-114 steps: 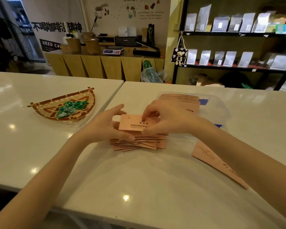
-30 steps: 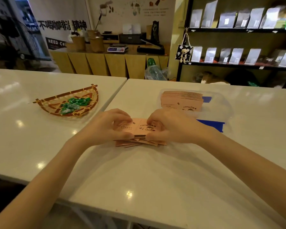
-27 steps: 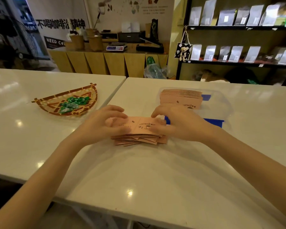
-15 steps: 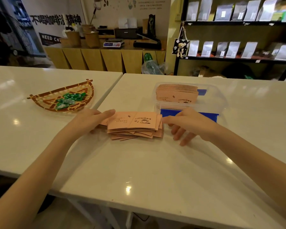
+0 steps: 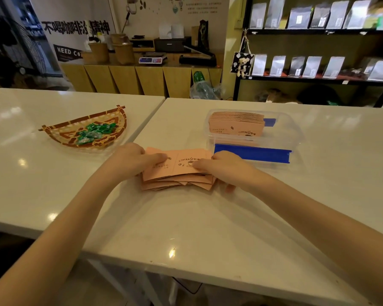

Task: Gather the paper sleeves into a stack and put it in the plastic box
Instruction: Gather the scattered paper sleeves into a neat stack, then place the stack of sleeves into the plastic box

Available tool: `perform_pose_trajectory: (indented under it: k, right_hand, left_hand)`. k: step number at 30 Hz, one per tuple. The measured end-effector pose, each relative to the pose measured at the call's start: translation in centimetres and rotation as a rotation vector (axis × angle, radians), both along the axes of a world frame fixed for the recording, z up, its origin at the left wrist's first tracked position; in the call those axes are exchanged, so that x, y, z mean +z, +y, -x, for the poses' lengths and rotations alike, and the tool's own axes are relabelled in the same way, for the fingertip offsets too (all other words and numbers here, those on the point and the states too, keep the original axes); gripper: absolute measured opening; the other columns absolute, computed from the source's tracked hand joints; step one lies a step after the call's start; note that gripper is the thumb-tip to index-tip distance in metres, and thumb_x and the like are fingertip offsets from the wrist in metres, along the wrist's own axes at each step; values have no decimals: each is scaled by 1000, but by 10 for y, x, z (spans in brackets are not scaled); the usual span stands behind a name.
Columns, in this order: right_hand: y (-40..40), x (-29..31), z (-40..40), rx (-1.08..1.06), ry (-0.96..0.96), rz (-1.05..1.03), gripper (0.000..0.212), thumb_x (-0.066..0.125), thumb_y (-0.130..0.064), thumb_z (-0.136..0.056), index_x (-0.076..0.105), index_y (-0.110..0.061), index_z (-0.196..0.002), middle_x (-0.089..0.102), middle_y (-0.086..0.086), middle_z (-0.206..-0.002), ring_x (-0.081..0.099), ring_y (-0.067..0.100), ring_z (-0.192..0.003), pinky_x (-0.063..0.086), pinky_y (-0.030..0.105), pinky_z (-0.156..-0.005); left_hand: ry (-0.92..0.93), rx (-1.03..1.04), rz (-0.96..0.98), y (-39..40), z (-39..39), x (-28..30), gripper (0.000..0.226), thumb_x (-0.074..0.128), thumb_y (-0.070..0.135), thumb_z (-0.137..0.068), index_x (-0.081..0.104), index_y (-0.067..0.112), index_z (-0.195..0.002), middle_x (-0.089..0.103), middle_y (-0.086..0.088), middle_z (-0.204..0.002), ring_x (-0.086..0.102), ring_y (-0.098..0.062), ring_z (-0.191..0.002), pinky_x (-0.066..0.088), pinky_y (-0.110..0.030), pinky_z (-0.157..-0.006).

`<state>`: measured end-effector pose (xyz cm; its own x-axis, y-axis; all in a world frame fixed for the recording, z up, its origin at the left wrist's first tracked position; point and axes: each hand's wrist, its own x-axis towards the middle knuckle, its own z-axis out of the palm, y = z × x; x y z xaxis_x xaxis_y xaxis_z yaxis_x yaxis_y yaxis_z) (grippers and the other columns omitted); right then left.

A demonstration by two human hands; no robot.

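Note:
A loose stack of pink paper sleeves [image 5: 179, 173] with a coffee print lies on the white table, its lower sheets fanned out unevenly. My left hand [image 5: 133, 162] grips the stack's left end, thumb on top. My right hand [image 5: 223, 168] grips the right end, thumb on the top sleeve and fingers under the edge. Just behind and to the right stands the clear plastic box [image 5: 294, 138] with blue clips. Another upright row of pink sleeves [image 5: 237, 124] fills its left part.
A woven fan-shaped basket [image 5: 64, 133] holding green wrapped candies [image 5: 93, 132] sits on the neighbouring table to the left. A narrow gap separates the two tables. Shelves of pouches and a wooden counter stand far behind.
Both hands let go and spread apart half a second ago; now they have closed in again on the two ends of the stack. The loose sleeves at the right were gathered earlier.

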<state>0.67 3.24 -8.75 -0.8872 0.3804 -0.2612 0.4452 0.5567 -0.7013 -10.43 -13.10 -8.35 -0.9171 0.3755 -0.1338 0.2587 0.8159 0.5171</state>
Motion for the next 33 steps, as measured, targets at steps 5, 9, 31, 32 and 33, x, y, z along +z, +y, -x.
perform_pose_trajectory:
  k: [5,9,31,32,33]
  right_hand:
    - [1,2,1,0,7,54,28,59,-42,-81,47,-23,-65,49,-7,-66,45,7,-58,29,20,-47]
    - [4,5,2,-33,-9,137,24,70,-37,-73,56,-18,-77,57,-3,-71,50,8,-62,35,20,-49]
    - [19,-4,-55,94,431,123,52,85,-18,-55,53,-30,-94,64,-17,-91,59,-14,-83,49,5,-60]
    - [23,-3,-61,90,471,85,52,85,-18,-54,51,-34,-91,64,-19,-90,56,-17,-85,47,3,-60]
    - [27,-2,-67,80,507,56,53,85,-19,-54,51,-37,-90,64,-23,-90,55,-18,-88,46,1,-62]
  left_hand:
    - [-174,55,-166,-2,-2,4,65,71,46,-64,54,8,-115,57,0,-83,59,-16,-75,55,-37,-75]
    - [-238,42,-246,-7,-6,5,70,78,37,-58,45,17,-116,51,2,-89,56,-17,-82,53,-33,-72]
    - [97,-366,-618,-19,-47,-10,84,80,41,-39,37,53,-110,63,22,-91,59,2,-91,54,-15,-70]
    - [133,-401,-616,-12,-49,-8,83,80,40,-41,36,52,-110,62,26,-90,59,3,-91,52,-14,-71]
    - [163,-434,-613,-5,-51,-6,84,83,35,-44,35,52,-111,63,25,-87,57,5,-91,51,-12,-72]
